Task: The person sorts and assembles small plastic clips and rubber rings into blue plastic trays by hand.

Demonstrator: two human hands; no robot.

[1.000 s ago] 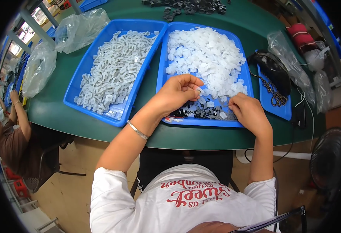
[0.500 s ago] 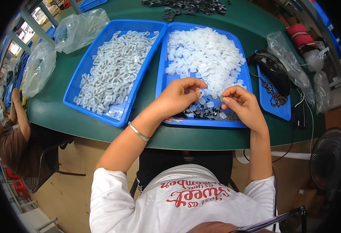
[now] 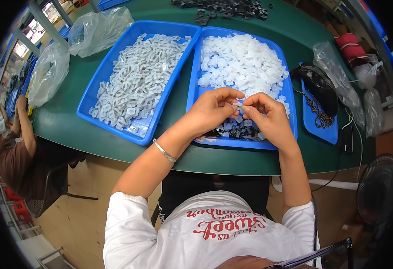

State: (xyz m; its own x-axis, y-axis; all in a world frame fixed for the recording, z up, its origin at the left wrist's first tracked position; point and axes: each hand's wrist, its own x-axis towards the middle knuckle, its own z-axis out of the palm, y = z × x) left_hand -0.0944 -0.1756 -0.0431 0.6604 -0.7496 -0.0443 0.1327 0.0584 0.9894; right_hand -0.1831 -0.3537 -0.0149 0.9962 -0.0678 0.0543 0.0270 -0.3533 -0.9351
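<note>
Over the near half of the right blue tray, my two hands meet fingertip to fingertip. My left hand, with a silver bangle at the wrist, pinches a small pale plastic piece. The fingers of my right hand close on the same spot from the other side; they hide most of what they hold. Beyond my hands lies a heap of white translucent plastic pieces. Black and clear small parts are spread beneath my hands at the tray's near end.
A second blue tray on the left holds grey-white plastic clips. Dark parts lie at the table's far side. On the right, a small blue tray carries a black bag. A co-worker sits at far left.
My hands have come together from a gap apart, the right one moving left until its fingertips meet the left's. The view has shifted slightly.
</note>
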